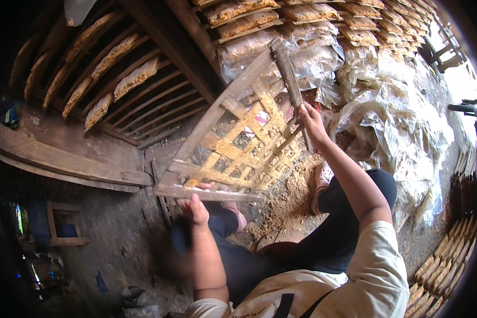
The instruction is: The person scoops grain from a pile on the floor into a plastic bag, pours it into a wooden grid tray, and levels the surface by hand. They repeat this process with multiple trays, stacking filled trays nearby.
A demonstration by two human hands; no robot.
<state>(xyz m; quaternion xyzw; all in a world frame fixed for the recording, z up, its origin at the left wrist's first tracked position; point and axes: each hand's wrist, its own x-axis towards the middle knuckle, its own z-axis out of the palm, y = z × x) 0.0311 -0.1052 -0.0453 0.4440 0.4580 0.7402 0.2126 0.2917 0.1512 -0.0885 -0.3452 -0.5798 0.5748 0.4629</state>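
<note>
A wooden-framed tray with a woven bamboo lattice [232, 149] is held up in front of me, tilted, and the floor shows through its gaps. My left hand [198, 208] grips the near rail, thumb outside and fingers partly hidden behind the wood. On the far right rail, my right hand [313, 123] is closed around the dark wooden bar. Yellowish crumbs cling to the lattice strips. Below the tray lies a heap of tan crumbly material [294, 190] on the floor, between my feet in pink clogs [322, 179].
Crumpled clear plastic sheets [397, 115] are piled to the right. Stacked trays of tan slabs [310, 14] stand at the back. A slatted wooden rack [155, 95] holds more slabs at upper left, above a wooden beam [71, 159]. More slabs on trays [447, 254] line the lower right.
</note>
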